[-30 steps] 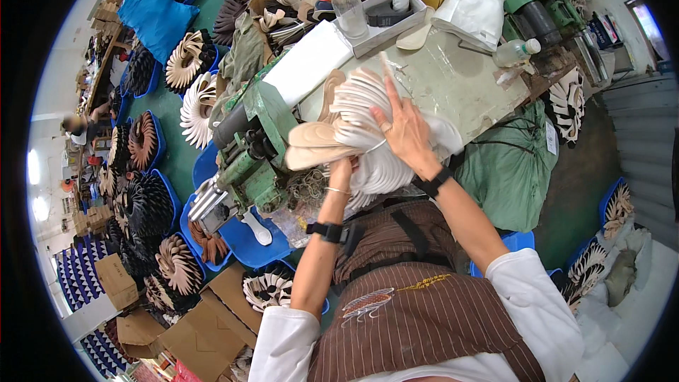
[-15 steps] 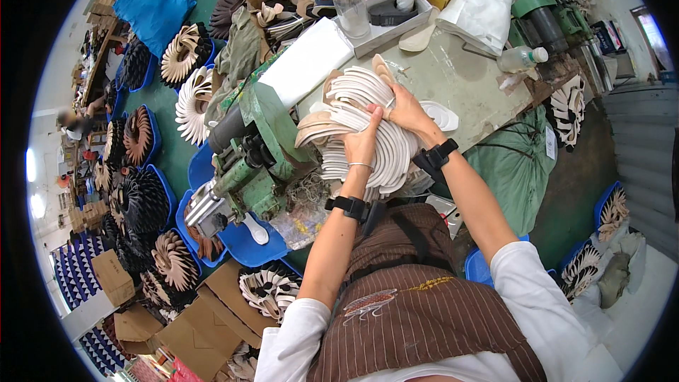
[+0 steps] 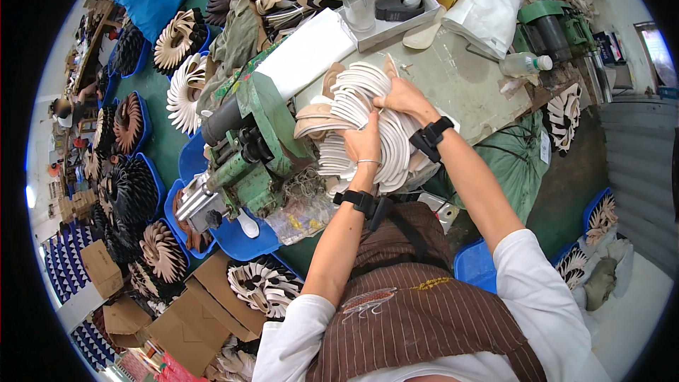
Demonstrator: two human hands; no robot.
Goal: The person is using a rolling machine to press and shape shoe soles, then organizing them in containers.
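A thick fanned stack of white and beige shoe insoles [image 3: 332,154] lies on the worktable in front of me. My left hand [image 3: 363,143] is closed on the near part of the stack, thumb up and its other fingers partly hidden among the insoles. Farther right, my right hand [image 3: 406,97] grips the stack's far right side, thumb across the edges and fingertips hidden. Just left of the stack stands a green machine [image 3: 265,145] with a metal roller end.
A clear bottle with a red cap [image 3: 358,3] and a grey tray [image 3: 396,27] stand at the back. A second bottle [image 3: 525,63] lies at the right. White sheets [image 3: 308,56] cover part of the table. Blue tubs [image 3: 247,237] and cardboard boxes [image 3: 198,308] crowd the floor leftward.
My thumbs, close together before, are now farther apart. My right hand has shifted slightly right, and the loose white insole beside it is now mostly covered. The whole view has moved a little.
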